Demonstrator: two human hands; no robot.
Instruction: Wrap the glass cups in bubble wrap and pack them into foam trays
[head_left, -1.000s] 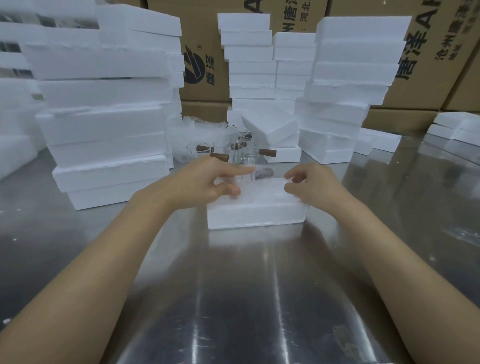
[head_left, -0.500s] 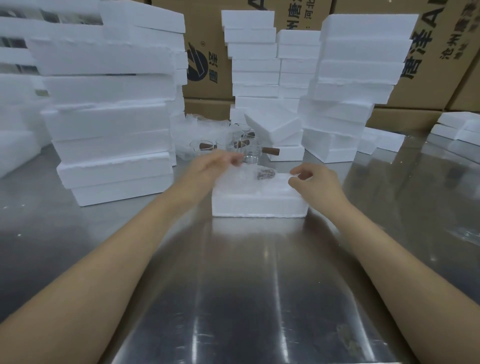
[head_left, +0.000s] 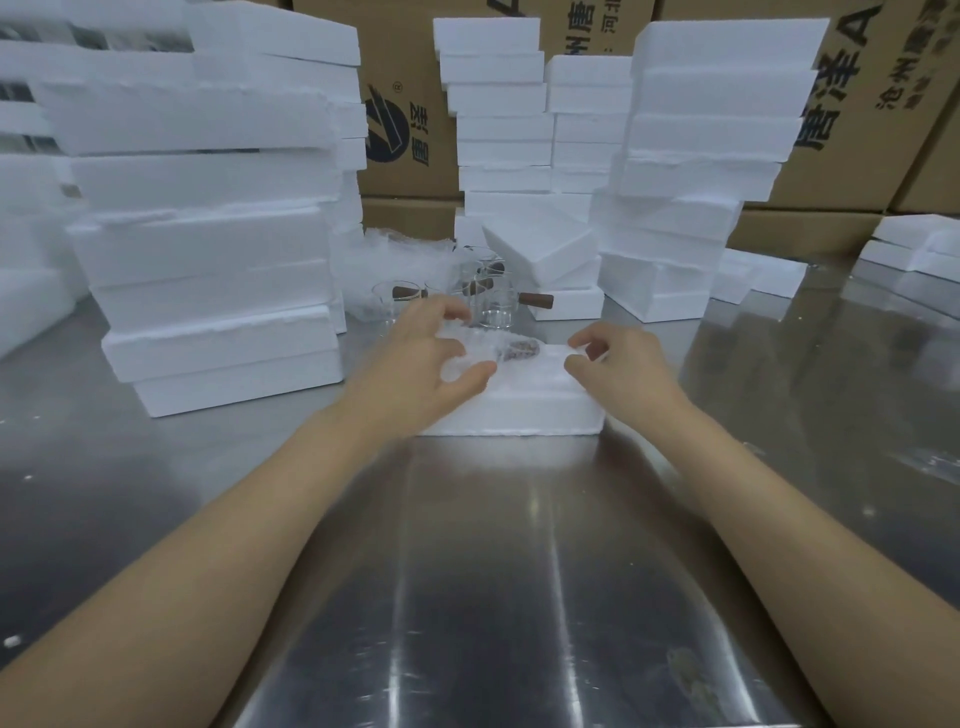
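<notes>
A white foam tray (head_left: 524, 413) lies on the steel table in front of me. A glass cup wrapped in bubble wrap (head_left: 480, 349) sits in the tray's left part, and its brown handle shows through the wrap. My left hand (head_left: 415, 366) grips this wrapped cup, fingers over its far side and thumb on the near side. My right hand (head_left: 621, 371) hovers over the tray's right end with loosely curled fingers; I see nothing held in it. Bare glass cups (head_left: 496, 310) with brown handles stand just behind the tray.
A loose pile of bubble wrap (head_left: 402, 257) lies behind the cups. Tall stacks of foam trays stand at the left (head_left: 208, 249), the back (head_left: 498, 130) and the right (head_left: 701, 156). Cardboard boxes (head_left: 862, 135) close off the rear. The steel table (head_left: 493, 571) reaches toward me.
My left hand reached out toward the bare cups half a second ago and has come back onto the wrapped cup in the tray. The right hand has barely moved.
</notes>
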